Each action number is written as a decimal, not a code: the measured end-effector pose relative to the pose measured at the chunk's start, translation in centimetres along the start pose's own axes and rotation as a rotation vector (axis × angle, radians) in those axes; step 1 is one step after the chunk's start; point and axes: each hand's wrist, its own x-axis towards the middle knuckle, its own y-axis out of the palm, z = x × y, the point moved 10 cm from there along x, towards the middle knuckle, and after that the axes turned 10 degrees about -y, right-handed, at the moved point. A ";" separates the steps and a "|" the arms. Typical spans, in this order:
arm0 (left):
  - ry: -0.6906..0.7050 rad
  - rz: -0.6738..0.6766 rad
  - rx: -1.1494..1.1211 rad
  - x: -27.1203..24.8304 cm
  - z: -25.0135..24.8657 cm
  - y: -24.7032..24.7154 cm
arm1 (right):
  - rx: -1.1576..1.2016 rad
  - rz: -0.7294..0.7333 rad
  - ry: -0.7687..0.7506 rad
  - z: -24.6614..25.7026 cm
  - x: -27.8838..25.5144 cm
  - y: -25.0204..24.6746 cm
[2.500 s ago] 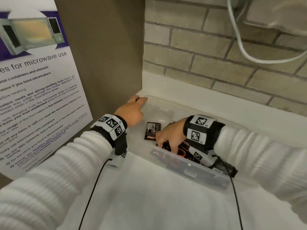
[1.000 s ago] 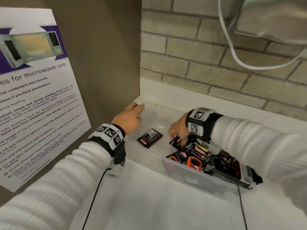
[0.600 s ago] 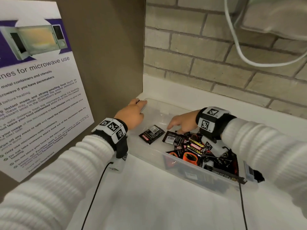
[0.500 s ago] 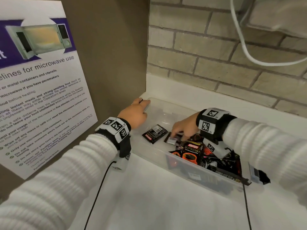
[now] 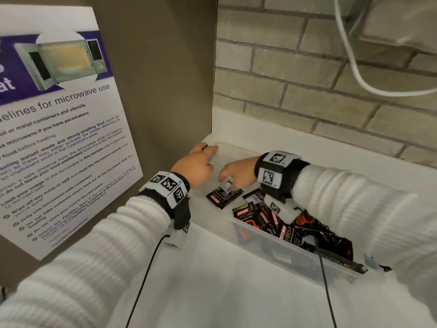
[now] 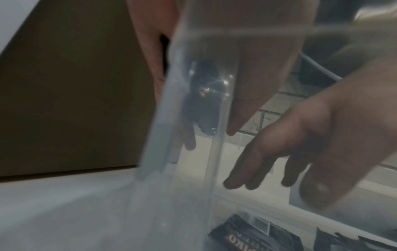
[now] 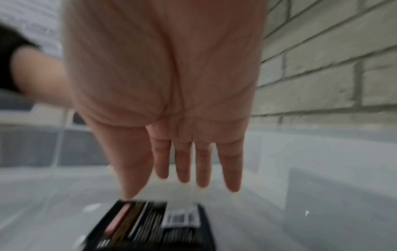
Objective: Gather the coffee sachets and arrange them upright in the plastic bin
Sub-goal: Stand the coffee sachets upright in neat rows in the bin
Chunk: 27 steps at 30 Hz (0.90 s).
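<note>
Left hand (image 5: 194,166) is clamped over the far-left corner of the plastic bin (image 5: 260,235), thumb outside and fingers curled down inside the clear wall, pinning it on the white table (image 5: 212,292). Right hand (image 5: 238,172) hovers inside the bin, fingers straight and spread, palm down, holding nothing; the right wrist view shows the fingertips (image 7: 182,176) just above and beyond a single sachet (image 5: 223,196).

That sachet lies flat on the bin floor at the left end, barcode side up, apart from the rest. The main heap of coffee sachets (image 5: 272,221) sits jumbled toward the right end, black and red packets overlapping at all angles, none clearly upright. So, by my read, the gathering is largely done and the standing-up has barely begun.

How will these handle? They look like thin foil packets: light, flexible, glossy and likely slippery, with a soft filled middle and flat crimped edges. A flat one on smooth plastic will probably slide rather than lift if pressed from above. Better to hook a fingertip under a short edge, or nudge it against the bin wall, then pinch the crimped seam between thumb and forefinger and tip it up. A lone packet probably will not stand on its own; it should lean on the left wall or on neighbours packed beside it.

Behind, a brick wall (image 5: 307,79); at left, a microwave poster (image 5: 59,126).
</note>
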 end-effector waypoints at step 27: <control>0.002 -0.100 0.099 -2.1 -0.5 -1.4 | 0.251 -0.351 -0.025 -1.6 -4.5 -1.8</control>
